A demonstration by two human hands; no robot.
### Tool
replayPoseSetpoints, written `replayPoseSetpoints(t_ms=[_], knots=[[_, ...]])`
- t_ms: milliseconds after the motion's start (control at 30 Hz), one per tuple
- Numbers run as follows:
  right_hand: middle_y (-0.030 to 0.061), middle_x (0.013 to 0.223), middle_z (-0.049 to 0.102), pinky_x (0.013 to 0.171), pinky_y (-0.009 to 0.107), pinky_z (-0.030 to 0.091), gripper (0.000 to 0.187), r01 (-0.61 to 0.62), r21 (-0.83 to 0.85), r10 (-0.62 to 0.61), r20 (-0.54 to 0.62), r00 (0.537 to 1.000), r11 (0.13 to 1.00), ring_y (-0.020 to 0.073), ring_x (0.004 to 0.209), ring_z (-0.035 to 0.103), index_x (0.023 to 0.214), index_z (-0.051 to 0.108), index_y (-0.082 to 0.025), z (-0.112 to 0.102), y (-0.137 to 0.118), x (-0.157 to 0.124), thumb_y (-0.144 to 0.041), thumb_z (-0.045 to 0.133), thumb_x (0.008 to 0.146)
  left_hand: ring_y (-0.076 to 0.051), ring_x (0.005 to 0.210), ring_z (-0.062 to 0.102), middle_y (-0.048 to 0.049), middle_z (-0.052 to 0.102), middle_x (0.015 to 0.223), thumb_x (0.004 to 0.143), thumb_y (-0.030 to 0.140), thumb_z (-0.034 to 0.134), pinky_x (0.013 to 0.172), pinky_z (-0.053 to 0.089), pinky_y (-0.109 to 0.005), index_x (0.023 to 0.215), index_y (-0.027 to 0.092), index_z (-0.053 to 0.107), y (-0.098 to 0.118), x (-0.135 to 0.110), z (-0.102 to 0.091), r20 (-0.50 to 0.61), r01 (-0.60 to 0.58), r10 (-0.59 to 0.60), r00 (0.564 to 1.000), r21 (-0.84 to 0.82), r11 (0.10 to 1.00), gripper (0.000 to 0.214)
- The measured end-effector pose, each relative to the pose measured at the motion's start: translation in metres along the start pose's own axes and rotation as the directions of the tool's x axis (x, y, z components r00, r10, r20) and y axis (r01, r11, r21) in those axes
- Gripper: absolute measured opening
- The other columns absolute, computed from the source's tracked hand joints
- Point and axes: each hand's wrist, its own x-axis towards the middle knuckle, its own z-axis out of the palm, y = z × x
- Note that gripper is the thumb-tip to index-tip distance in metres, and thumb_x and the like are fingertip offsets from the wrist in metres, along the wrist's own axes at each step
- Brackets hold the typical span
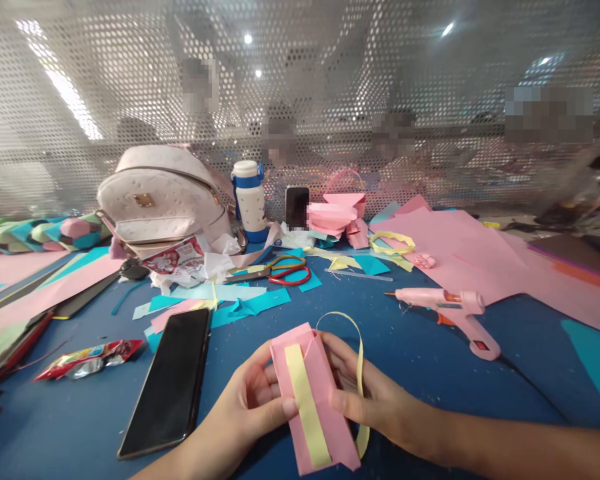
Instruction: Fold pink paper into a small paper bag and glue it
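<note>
Between my two hands is a folded pink paper pouch, tilted slightly, with a yellow paper strip running down its front. My left hand grips its left edge, thumb on the front and fingers behind. On the right edge, my right hand holds it the same way, thumb pressed to the front. A thin yellow paper loop curves out from the pouch's top and passes by my right hand. To the right lies a pink glue gun, its nozzle pointing left. A black phone rests left of my left hand.
Scissors lie among blue paper scraps. Behind stand a white backpack, a bottle, an upright phone and a pink paper basket. Pink sheets cover the right; a snack wrapper lies left. A perforated screen closes the back.
</note>
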Motion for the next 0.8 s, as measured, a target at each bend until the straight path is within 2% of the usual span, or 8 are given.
replayPoseSetpoints(t_ms=[267,800], knots=[[0.0094,0.151,0.037,0.114,0.043,0.03,0.065,0.056,-0.01,-0.056,-0.001,0.998,0.998,0.0249,0.141,0.034,0.148,0.034,-0.029,0.0,0.002,0.002,-0.04,0.064,0.092,-0.031,0.123,0.058,-0.0126,0.066,0.126,0.081,0.029,0.077,0.103,0.046,-0.043,0.136,0.022,0.051,-0.001,0.001,-0.001,-0.007,0.006,-0.006,1.0,-0.02,1.0,0.061],[0.0125,0.153,0.035,0.113,0.043,0.033,0.078,0.044,0.017,-0.043,-0.025,0.999,0.999,0.027,0.142,0.032,0.15,0.029,-0.027,-0.001,0.011,0.004,-0.043,0.071,0.086,-0.03,0.119,0.06,-0.0127,0.066,0.123,0.082,0.029,0.076,0.102,0.046,-0.042,0.132,0.021,0.056,0.001,0.002,0.004,-0.046,-0.009,0.008,0.999,-0.021,1.0,0.054]])
